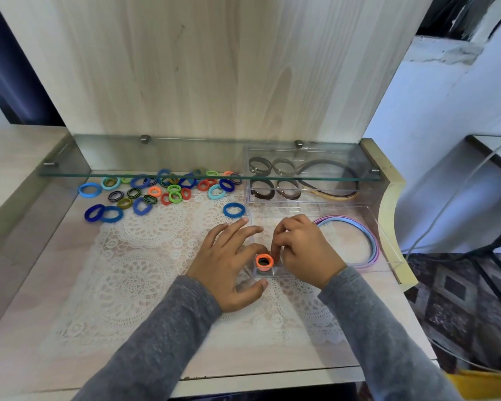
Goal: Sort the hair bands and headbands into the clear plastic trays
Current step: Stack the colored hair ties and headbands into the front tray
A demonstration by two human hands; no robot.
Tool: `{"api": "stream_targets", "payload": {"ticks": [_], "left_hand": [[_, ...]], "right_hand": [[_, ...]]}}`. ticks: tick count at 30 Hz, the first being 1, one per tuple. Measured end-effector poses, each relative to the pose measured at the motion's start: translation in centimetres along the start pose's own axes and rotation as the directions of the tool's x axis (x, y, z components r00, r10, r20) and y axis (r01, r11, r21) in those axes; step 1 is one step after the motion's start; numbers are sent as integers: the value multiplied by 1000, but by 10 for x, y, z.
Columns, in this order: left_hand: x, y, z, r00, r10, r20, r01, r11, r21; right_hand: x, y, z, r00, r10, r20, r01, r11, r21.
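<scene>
Left hand (229, 264): flat, fingers spread and straight, holding nothing; fingertips lie along the left wall of the near tray (388, 241), thumb by its front corner.
Right hand (304, 250): fingers curled, tips pinching the right rim of the orange band (263, 261).
Orange band: in the near tray's front-left corner, lying over a dark band.
Pastel headbands (370, 238): nested in the same tray, right of the hands.
Doily (145, 256): white lace under hands and tray.
Blue band (234, 210): alone, just left of the tray.
Loose bands (162, 192): many colours, scattered far left.
Far tray (304, 199): holds dark bands and headbands, under the glass shelf (128, 157).
</scene>
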State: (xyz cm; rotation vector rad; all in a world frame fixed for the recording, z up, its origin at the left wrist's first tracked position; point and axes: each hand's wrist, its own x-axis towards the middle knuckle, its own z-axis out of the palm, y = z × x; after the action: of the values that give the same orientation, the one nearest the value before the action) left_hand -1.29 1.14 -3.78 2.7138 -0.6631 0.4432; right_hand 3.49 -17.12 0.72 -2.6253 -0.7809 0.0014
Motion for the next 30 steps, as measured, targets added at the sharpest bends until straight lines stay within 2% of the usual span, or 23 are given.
{"api": "stream_targets", "payload": {"ticks": [4, 11, 16, 20, 24, 28, 30], "left_hand": [[0, 0, 0, 1000, 6, -7, -6, 1000, 3], [1, 2, -4, 998, -30, -54, 29, 999, -23], [0, 2, -6, 991, -68, -111, 66, 998, -23], [-1, 2, -7, 975, -103, -198, 99, 995, -27], [-3, 0, -10, 923, -174, -343, 177, 984, -23], [-8, -7, -17, 855, -264, -446, 291, 957, -9], [-12, -14, -21, 824, -313, -473, 356, 934, 3]], "right_hand": [[-1, -1, 0, 999, 43, 32, -42, 998, -43], [-5, -11, -5, 999, -6, 50, 12, 993, -119], [-7, -7, 3, 996, -81, -26, 74, 976, -207], [-7, -5, 3, 997, -64, -36, 55, 975, -214], [-4, -6, -2, 1000, -6, -9, 4, 974, -227], [3, -20, 2, 981, 34, -191, -57, 991, -117], [8, -34, 7, 959, 23, -283, -37, 998, -43]]}}
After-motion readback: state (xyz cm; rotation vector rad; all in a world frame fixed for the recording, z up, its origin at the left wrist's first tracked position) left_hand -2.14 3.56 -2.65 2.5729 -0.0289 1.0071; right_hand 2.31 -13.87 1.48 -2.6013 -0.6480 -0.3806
